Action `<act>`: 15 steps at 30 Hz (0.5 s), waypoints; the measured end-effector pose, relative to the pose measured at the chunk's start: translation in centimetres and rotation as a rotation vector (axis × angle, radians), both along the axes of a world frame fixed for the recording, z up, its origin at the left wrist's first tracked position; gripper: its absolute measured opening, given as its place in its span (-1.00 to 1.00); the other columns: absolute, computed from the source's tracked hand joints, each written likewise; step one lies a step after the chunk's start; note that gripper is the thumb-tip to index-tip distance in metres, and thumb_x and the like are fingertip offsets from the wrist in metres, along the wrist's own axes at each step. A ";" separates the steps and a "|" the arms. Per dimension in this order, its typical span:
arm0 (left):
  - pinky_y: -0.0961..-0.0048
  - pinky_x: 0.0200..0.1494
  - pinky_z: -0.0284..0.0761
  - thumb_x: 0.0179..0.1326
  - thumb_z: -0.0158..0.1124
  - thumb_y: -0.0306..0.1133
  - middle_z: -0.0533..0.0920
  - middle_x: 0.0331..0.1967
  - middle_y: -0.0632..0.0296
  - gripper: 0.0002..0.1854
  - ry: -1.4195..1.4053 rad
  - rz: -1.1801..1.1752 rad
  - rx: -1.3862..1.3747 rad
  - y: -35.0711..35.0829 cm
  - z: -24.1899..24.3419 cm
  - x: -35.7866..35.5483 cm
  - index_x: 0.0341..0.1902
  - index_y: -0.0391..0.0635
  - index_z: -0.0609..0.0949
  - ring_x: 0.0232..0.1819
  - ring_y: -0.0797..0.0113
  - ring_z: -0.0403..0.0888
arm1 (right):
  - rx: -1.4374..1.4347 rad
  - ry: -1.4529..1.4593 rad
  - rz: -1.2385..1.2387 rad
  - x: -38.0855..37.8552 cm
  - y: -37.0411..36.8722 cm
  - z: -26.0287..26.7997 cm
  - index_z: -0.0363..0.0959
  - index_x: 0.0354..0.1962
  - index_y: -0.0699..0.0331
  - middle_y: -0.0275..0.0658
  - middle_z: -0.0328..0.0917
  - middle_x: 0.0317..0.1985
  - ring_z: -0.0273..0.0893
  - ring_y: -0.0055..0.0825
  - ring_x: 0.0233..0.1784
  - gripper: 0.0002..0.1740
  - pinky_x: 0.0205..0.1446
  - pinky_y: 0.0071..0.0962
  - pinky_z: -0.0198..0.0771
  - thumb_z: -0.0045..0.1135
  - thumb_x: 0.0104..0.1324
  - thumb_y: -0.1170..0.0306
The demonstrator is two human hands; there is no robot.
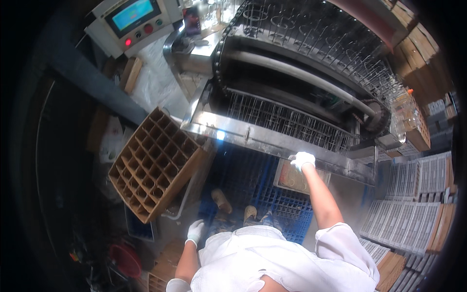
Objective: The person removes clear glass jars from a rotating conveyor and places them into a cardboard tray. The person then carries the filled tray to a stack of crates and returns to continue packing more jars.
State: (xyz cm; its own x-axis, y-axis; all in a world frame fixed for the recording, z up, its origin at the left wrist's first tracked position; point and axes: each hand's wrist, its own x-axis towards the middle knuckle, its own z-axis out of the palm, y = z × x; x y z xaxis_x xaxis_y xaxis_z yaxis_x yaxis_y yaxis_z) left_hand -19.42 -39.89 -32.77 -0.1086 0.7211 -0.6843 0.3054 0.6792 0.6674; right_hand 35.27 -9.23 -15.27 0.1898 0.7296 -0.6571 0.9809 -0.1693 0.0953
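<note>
My right hand (pixel 303 160), in a white glove, rests at the front edge of a metal machine frame (pixel 262 140); how its fingers close there is too glaring to tell. Behind that frame, rows of thin wire racks (pixel 288 120) sit on a chain-driven conveyor with a long steel roller (pixel 292 67). My left hand (pixel 196 231), gloved too, hangs low beside my body and touches nothing visible. Above and left of it stands a cardboard box (pixel 199 160) with a grid of card dividers; the cells I can see into look empty.
A control panel (pixel 133 22) with a lit screen is at upper left. Blue plastic pallets (pixel 240 175) lie underfoot, a shallow tray (pixel 292 177) on them. Stacked boxes (pixel 405 222) line the right side. Clear glassware (pixel 405 116) stands by the machine's right end. A red basin (pixel 125 260) is lower left.
</note>
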 end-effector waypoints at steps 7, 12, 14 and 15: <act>0.37 0.25 0.49 0.36 0.25 -0.24 0.72 0.10 -0.01 -0.58 0.026 -0.207 0.070 14.0 6.9 -2.0 0.20 -0.21 0.66 0.13 0.18 0.67 | -0.023 0.011 -0.129 0.6 -0.5 -0.5 0.66 0.06 -0.49 -0.35 0.74 0.01 0.71 -0.32 0.07 -0.66 0.14 -0.24 0.58 0.14 0.36 0.01; 0.38 0.23 0.50 0.40 0.25 -0.28 0.73 0.11 0.10 -0.60 -0.108 -0.201 0.229 23.2 7.8 -2.0 0.23 -0.21 0.64 0.16 0.25 0.66 | -0.274 0.501 -0.314 0.9 3.9 8.1 0.60 0.11 0.25 -0.22 0.74 -0.24 0.66 -0.43 -0.26 -0.46 -0.12 -0.37 0.56 0.12 0.43 -0.01; 0.41 0.13 0.54 0.43 0.25 -0.29 0.73 0.10 0.14 -0.61 -0.241 -0.087 0.173 27.6 13.0 0.5 0.25 -0.19 0.64 0.08 0.31 0.67 | -0.089 0.881 -0.477 -0.7 8.3 17.4 0.55 0.15 0.22 -0.25 0.65 -0.35 0.55 -0.67 -0.42 -0.56 -0.47 -0.67 0.40 0.25 0.42 0.18; 0.43 0.08 0.55 0.44 0.25 -0.29 0.73 0.09 0.16 -0.61 -0.301 -0.030 0.136 29.5 14.2 1.7 0.25 -0.17 0.64 0.04 0.35 0.68 | -0.011 0.998 -0.570 -1.0 11.1 21.7 0.53 0.16 0.25 -0.24 0.64 -0.31 0.51 -0.68 -0.47 -0.61 -0.50 -0.70 0.39 0.16 0.46 0.26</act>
